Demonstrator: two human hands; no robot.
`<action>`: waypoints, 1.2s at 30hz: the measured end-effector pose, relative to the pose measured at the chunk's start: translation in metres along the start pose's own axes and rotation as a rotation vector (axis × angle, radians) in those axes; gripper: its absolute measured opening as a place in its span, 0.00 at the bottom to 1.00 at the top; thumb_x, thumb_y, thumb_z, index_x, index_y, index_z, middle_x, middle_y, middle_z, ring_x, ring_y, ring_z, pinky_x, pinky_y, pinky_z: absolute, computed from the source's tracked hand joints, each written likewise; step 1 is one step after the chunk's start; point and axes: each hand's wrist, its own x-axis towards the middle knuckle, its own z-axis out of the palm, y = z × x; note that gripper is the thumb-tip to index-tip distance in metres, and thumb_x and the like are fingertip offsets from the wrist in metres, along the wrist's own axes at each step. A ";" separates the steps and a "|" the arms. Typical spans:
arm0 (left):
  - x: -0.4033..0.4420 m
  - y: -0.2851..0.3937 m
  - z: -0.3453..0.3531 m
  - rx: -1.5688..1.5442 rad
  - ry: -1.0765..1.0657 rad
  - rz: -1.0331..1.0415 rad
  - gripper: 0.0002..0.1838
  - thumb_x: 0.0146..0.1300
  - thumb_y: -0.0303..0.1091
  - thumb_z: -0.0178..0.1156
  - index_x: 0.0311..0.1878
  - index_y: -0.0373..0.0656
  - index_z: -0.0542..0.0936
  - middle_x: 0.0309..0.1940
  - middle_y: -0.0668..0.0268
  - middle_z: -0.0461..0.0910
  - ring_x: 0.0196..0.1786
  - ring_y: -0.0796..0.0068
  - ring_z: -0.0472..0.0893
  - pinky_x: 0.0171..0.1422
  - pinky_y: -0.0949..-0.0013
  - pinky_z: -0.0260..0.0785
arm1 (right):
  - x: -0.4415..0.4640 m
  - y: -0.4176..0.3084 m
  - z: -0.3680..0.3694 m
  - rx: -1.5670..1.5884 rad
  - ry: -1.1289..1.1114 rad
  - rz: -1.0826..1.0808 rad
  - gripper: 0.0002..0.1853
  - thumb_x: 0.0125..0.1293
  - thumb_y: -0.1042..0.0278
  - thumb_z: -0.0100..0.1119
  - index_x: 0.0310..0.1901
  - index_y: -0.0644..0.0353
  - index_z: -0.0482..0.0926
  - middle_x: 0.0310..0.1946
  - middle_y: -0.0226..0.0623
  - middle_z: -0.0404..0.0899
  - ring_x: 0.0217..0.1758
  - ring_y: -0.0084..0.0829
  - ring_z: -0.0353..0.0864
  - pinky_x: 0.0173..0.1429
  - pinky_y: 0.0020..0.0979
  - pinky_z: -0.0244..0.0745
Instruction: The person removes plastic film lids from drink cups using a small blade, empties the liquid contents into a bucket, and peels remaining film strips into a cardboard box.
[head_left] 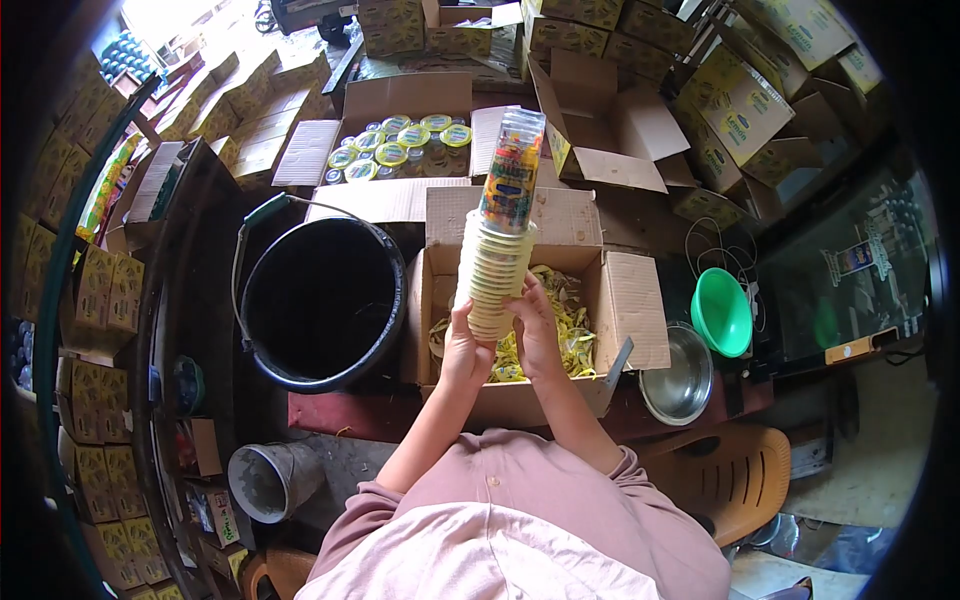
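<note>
Stack: nested cups (491, 275) with pale rims, held above the near box (513, 400); the clear, printed end (510, 180) points toward the bench's far edge.
Left hand: (467, 350) closed around the stack's near end, thumb along its side.
Right hand: (533, 330) closed on the same end from the other side, close beside the left.
Done: the cups look gathered into one column, by my judgement; the far box (410, 92) already carries rows of lidded tubs (391, 154).
Left: the stack is not yet set down; how many more cups there are to handle cannot be told.
Near box: open at the middle of the bench's (330, 412) near edge, flaps spread, yellow strips (567, 340) loose inside.
Far box: flaps out, tubs with yellow-green rims packed upright.
Right carton: (640, 125) open toward the bench's far right corner, brown inner walls showing.
Black bucket: (392, 330) left of the near box; too dark inside to read.
Bowls: green one (722, 312) tilted beside the steel one (677, 385), near the bench's near right corner.
Grey bucket: (300, 475) on the floor, below the bench's near left corner.
</note>
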 end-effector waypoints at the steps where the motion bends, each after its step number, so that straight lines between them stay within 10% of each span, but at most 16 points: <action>1: -0.001 -0.001 0.000 0.015 0.005 0.004 0.26 0.62 0.43 0.55 0.60 0.41 0.64 0.54 0.64 0.72 0.57 0.72 0.72 0.62 0.67 0.63 | 0.002 0.000 -0.001 0.018 0.020 0.024 0.25 0.56 0.77 0.52 0.57 0.64 0.64 0.51 0.34 0.71 0.56 0.25 0.69 0.63 0.29 0.59; 36: -0.002 -0.013 0.006 0.009 0.044 0.011 0.29 0.61 0.39 0.56 0.62 0.41 0.61 0.58 0.61 0.68 0.60 0.69 0.68 0.66 0.64 0.59 | -0.009 0.002 0.002 -0.078 0.051 -0.095 0.26 0.58 0.74 0.53 0.59 0.67 0.61 0.49 0.39 0.73 0.53 0.26 0.72 0.58 0.27 0.66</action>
